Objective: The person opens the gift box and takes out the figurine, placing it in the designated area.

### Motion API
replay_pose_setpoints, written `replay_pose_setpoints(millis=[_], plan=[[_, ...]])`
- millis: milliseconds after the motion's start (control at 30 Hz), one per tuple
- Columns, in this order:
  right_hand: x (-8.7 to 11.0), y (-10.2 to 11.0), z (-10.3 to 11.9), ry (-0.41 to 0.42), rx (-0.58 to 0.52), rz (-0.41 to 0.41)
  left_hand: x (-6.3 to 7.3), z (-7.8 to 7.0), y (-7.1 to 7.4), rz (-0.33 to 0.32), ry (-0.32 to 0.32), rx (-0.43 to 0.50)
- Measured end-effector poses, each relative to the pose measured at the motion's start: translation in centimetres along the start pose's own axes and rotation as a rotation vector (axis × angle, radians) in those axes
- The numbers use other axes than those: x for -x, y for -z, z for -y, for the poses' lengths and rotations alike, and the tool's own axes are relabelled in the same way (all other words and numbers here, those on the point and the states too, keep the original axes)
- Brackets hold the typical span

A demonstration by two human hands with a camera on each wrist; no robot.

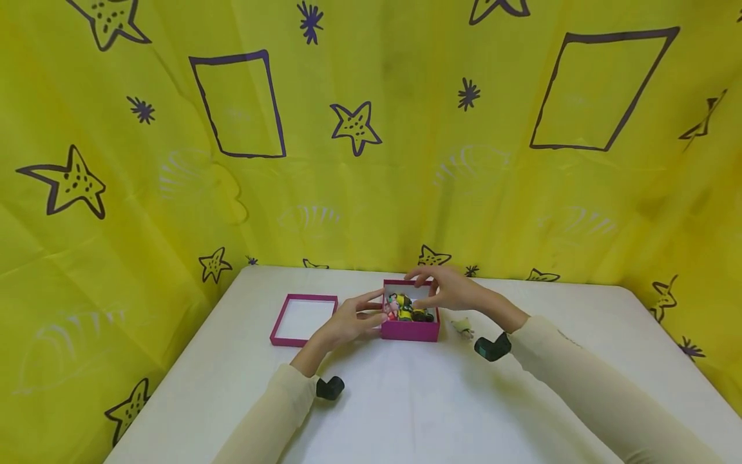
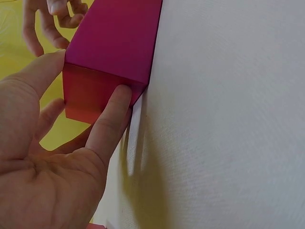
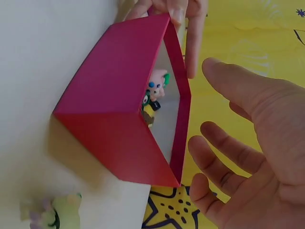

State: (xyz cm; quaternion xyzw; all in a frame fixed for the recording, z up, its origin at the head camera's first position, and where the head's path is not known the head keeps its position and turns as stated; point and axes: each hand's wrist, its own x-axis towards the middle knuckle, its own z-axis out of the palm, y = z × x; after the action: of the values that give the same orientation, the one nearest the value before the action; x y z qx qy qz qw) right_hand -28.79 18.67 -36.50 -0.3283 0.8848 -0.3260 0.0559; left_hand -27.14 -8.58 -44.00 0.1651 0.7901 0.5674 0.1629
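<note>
A magenta box (image 1: 410, 331) stands uncovered on the white table, with several small toy figurines (image 1: 404, 315) inside. One pink figurine (image 3: 156, 85) with a blue nose shows through the opening in the right wrist view. My left hand (image 1: 348, 319) rests its extended fingers against the box's left end wall; one fingertip (image 2: 125, 91) presses low on that wall. Over the right part of the box, my right hand (image 1: 455, 290) hovers with loosely bent fingers spread apart and nothing between them. Just right of the box lies a pale green figurine (image 1: 462, 327).
To the left of the box lies its magenta-rimmed lid (image 1: 290, 343), white inside facing up. A yellow curtain (image 1: 371, 193) with drawn stars hangs behind and at both sides of the table (image 1: 394, 412). Dark wrist devices (image 1: 493, 348) sit on both sleeves.
</note>
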Motion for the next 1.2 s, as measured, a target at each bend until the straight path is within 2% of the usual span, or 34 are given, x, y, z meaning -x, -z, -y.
replay_pose_setpoints(millis=[367,533,667,833,1033,1200], plan=[[-1.8,-2.3,-0.4,-0.026,-0.038,0.026,-0.1,0.1,0.0,-0.001,0.013,0.000],[-2.3,-3.3,-0.8,-0.045,0.013,-0.002,-0.1,0.1,0.0,0.000,0.007,0.007],[-2.6,-3.9,-0.9,-0.074,0.090,-0.018,0.1,0.0,0.0,0.004,-0.003,0.009],[-2.9,-4.5,-1.0,-0.069,0.190,-0.029,0.1,0.0,0.0,0.007,-0.009,0.012],[-3.3,-5.1,-1.0,-0.061,0.231,-0.033,0.1,0.1,0.0,0.008,-0.010,0.017],[-3.5,-5.4,-1.0,-0.087,0.251,-0.019,0.0,0.2,0.0,0.005,-0.006,0.035]])
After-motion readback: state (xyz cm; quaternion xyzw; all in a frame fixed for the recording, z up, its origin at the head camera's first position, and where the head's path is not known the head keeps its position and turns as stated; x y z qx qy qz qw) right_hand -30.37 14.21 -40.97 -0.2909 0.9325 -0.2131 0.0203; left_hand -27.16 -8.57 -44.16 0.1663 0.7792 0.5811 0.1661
